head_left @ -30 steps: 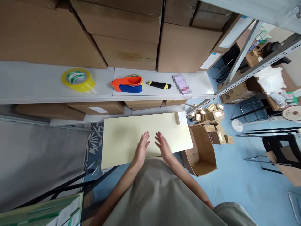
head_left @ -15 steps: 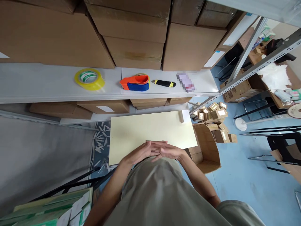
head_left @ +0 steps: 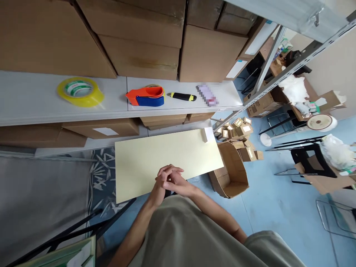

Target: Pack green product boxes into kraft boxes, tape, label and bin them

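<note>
In front of my waist, my left hand (head_left: 159,189) and my right hand (head_left: 178,184) are clasped, their fingers closed over one another. No object shows between them. Below and beyond them spreads a pale yellow tabletop (head_left: 144,155), with a small white box (head_left: 207,135) standing at its far right corner. On the grey shelf (head_left: 111,104) lie a roll of yellow tape (head_left: 96,97), an orange and blue tape dispenser (head_left: 148,100), a black and yellow utility knife (head_left: 183,96) and a pixelated purple item (head_left: 207,95).
Large cardboard boxes (head_left: 214,55) line the back of the shelf. To the right of the tabletop, an open cardboard box (head_left: 236,185) stands on the blue floor, near a pile of small cartons (head_left: 244,129). A metal shelf post (head_left: 278,74) slants across the upper right.
My hands have gone from outstretched, overlapping fingers to a tighter clasp. The view has turned right, so the shelf and tabletop appear farther left.
</note>
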### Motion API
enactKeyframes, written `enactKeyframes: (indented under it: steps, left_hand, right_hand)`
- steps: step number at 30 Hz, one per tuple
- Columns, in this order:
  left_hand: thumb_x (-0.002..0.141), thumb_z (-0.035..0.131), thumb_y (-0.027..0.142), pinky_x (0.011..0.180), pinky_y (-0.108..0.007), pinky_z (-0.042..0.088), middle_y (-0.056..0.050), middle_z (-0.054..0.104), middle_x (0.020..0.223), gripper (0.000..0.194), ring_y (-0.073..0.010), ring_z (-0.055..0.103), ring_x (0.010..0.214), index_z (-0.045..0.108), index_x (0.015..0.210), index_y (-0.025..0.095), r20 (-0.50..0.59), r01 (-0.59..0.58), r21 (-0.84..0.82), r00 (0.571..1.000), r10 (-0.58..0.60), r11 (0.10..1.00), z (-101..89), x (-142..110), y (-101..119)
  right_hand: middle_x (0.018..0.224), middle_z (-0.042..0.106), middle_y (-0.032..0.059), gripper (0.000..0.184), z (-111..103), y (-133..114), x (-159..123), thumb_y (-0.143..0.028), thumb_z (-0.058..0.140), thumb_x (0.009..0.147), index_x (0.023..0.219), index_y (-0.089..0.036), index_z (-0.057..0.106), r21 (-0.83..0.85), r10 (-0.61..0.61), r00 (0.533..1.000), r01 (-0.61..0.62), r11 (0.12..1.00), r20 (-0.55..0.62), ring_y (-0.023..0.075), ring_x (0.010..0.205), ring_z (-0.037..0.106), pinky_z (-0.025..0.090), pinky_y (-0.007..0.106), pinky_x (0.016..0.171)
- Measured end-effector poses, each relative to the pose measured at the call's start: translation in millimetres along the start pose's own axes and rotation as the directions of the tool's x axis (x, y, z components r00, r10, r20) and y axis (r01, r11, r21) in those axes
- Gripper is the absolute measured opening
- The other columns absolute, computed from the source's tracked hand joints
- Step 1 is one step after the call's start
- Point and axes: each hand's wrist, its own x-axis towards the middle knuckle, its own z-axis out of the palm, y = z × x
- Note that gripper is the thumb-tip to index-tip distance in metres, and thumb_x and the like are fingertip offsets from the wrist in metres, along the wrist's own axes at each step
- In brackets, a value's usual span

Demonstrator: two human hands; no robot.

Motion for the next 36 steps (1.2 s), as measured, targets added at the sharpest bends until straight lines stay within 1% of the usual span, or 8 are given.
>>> enactKeyframes:
  steps: [3,7,15,18,23,26,30,36]
  left_hand:
    - [0.105,0.021,0.092,0.094,-0.047,0.065,-0.011,0.07,0.102,0.089,-0.0323,0.07,0.107,0.077,0.092,0.024,-0.125,0.009,-0.061,0.992,-0.017,0.998,9.0,-9,-17]
    - [0.108,0.03,0.086,0.089,-0.045,0.065,-0.009,0.072,0.1,0.08,-0.0318,0.072,0.104,0.077,0.088,0.024,-0.067,-0.031,-0.074,0.997,0.026,0.997,9.5,-28,-32]
    - [0.109,0.032,0.085,0.105,-0.049,0.064,-0.013,0.082,0.121,0.082,-0.0334,0.076,0.115,0.088,0.123,0.027,-0.142,-0.143,0.05,0.979,0.148,0.989,33.7,-77,-24]
    - [0.111,0.025,0.084,0.113,-0.051,0.062,-0.014,0.083,0.128,0.087,-0.0351,0.075,0.127,0.088,0.13,0.026,-0.295,-0.107,-0.019,0.951,0.097,0.994,57.5,-103,-23]
    - [0.114,0.041,0.075,0.128,-0.049,0.054,-0.01,0.082,0.139,0.067,-0.0324,0.07,0.146,0.082,0.145,0.032,-0.483,-0.022,-0.033,0.875,0.003,0.999,89.7,-166,-28]
    - [0.11,0.06,0.067,0.12,-0.046,0.06,-0.007,0.082,0.142,0.058,-0.0344,0.073,0.144,0.076,0.153,0.032,-0.663,0.05,-0.041,0.746,-0.065,0.998,100.8,-215,-35]
    - [0.109,0.061,0.068,0.119,-0.051,0.061,-0.015,0.079,0.149,0.067,-0.0361,0.071,0.145,0.07,0.16,0.026,-0.865,0.074,-0.145,0.474,-0.163,0.987,108.2,-274,-56]
    - [0.107,0.062,0.072,0.122,-0.054,0.058,-0.023,0.069,0.16,0.073,-0.0366,0.069,0.147,0.065,0.157,0.019,-0.965,0.04,-0.19,-0.191,-0.179,0.981,94.8,-348,-104]
  right_hand:
    - [0.129,0.06,0.0111,0.064,24,15,-7,-0.083,0.088,0.082,0.102,-0.027,0.065,-0.021,0.043,0.989,-0.047,0.999,-0.141,0.0359,0.123,0.068,0.058,0.063,0.109]
    - [0.129,0.062,0.0115,0.06,40,16,-24,-0.078,0.093,0.078,0.096,-0.028,0.065,-0.052,0.047,0.98,-0.058,0.997,-0.193,0.0398,0.136,0.065,0.057,0.063,0.116]
    - [0.138,0.069,0.0085,0.064,13,-6,-53,-0.084,0.084,0.088,0.112,-0.027,0.07,-0.012,0.092,0.938,-0.093,0.996,0.333,0.0274,0.139,0.066,0.052,0.05,0.127]
    - [0.148,0.069,0.012,0.06,1,-5,-54,-0.078,0.082,0.094,0.124,-0.026,0.075,-0.087,0.137,0.83,-0.107,0.99,0.54,0.0296,0.141,0.067,0.056,0.05,0.123]
    - [0.17,0.061,0.0139,0.073,3,27,-50,-0.066,0.086,0.097,0.159,-0.032,0.067,-0.292,0.346,0.449,-0.185,0.938,0.824,0.0327,0.156,0.061,0.059,0.05,0.124]
    - [0.179,0.052,0.0135,0.087,23,48,-51,-0.06,0.088,0.096,0.172,-0.035,0.054,-0.442,0.471,0.274,-0.164,0.882,0.839,0.0346,0.156,0.063,0.067,0.05,0.114]
    - [0.179,0.053,0.0138,0.091,64,60,-47,-0.055,0.09,0.096,0.176,-0.037,0.05,-0.526,0.519,0.282,-0.056,0.849,0.807,0.0347,0.148,0.07,0.066,0.055,0.116]
    - [0.16,0.071,0.0158,0.071,158,76,-38,-0.06,0.084,0.099,0.161,-0.032,0.066,-0.538,0.493,0.301,0.084,0.839,0.816,0.031,0.139,0.076,0.064,0.053,0.118]
